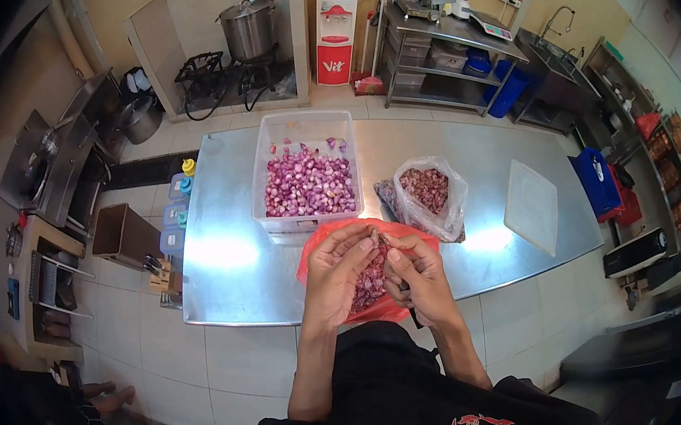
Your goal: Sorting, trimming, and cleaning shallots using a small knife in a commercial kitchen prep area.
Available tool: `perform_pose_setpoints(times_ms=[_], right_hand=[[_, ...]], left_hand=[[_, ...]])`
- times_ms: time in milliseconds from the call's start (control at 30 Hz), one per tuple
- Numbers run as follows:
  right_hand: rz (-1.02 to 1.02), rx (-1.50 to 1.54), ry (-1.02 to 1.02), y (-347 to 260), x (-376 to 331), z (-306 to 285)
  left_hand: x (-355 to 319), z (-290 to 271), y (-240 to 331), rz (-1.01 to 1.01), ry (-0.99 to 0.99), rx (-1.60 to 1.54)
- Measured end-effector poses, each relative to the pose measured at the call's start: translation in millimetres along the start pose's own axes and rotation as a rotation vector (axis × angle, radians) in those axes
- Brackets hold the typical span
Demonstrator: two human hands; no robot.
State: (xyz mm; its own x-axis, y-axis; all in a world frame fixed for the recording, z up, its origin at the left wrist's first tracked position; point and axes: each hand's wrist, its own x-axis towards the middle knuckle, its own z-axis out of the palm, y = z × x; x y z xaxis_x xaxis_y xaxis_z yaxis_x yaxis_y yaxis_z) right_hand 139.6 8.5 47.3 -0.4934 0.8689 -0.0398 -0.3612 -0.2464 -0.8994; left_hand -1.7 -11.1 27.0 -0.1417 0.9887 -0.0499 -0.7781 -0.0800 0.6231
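Note:
Close together above a red plastic bag (319,243), my two hands meet at one small shallot (376,240). The fingertips of my left hand (337,277) pinch it. My right hand (420,277) is closed around what looks like a small dark-handled knife (415,317), its thumb and forefinger at the shallot; the blade is mostly hidden. Reddish shallot skins and shallots (370,285) fill the bag under my hands. Beyond it, a clear plastic tub (299,122) holds many peeled purple shallots (309,181). A clear bag (457,193) of unpeeled brown-red shallots stands to the right.
All this rests on a steel table (222,216). A translucent lid (531,206) lies at its right. Lidded containers (173,241) and a knife block (160,277) stand past the left edge. Behind are a stove with a large pot (249,31), a water dispenser (336,37) and a steel shelf (447,42).

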Motion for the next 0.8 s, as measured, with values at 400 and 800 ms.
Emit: perform_pose_setpoints(times_ms=[400,800], right_hand=[[0.034,-0.44,0.209,-3,6,-19],[-0.041,-0.495,-0.005,-13,-3,-6]], left_hand=[[0,-1,5,0.028,0.04,-0.003],[-2,3,2,0.072,0.052,0.055]])
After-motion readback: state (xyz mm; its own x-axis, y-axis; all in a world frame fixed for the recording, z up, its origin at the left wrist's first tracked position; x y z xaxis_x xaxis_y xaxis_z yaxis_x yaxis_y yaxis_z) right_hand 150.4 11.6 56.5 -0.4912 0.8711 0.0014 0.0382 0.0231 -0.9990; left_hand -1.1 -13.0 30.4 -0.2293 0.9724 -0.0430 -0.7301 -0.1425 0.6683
